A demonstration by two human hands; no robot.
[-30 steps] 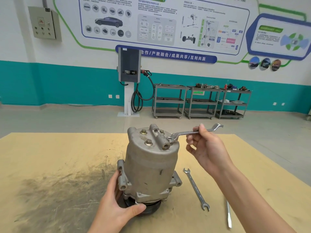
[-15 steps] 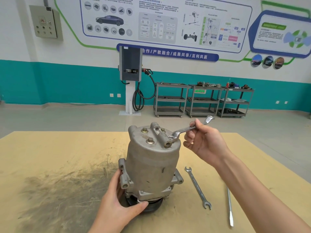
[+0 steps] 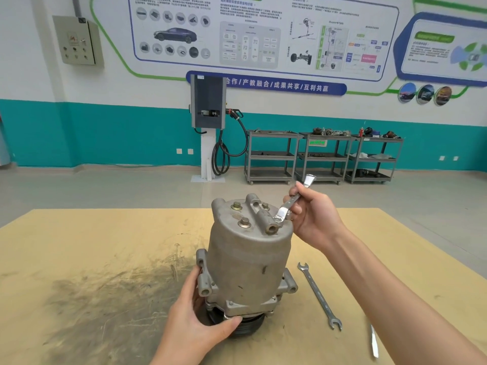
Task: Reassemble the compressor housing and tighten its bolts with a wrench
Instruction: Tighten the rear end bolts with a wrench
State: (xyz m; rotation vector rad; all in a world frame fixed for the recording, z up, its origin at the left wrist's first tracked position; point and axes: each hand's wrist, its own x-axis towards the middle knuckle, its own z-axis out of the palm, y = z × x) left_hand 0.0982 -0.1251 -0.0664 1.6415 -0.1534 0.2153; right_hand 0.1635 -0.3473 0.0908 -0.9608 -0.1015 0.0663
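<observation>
Both hands (image 3: pixel 196 330) (image 3: pixel 312 218) gripping: compressor (image 3: pixel 249 262), wrench (image 3: pixel 286 206).

A blue banner (image 3: pixel 266 85) on the wall has big white Chinese words: 合作/产教融合/成果共享/互利共赢. The big wall poster (image 3: pixel 263 35) above it, with a car picture, has lots of tiny words, too small to read. The grey box (image 3: pixel 77 40) on the wall has a red mark like an "M". A green label (image 3: pixel 317 142) on the middle cart is too blurry to read.

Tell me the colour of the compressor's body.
Dull silver-grey bare metal, seen best in the head view: compressor.
</observation>
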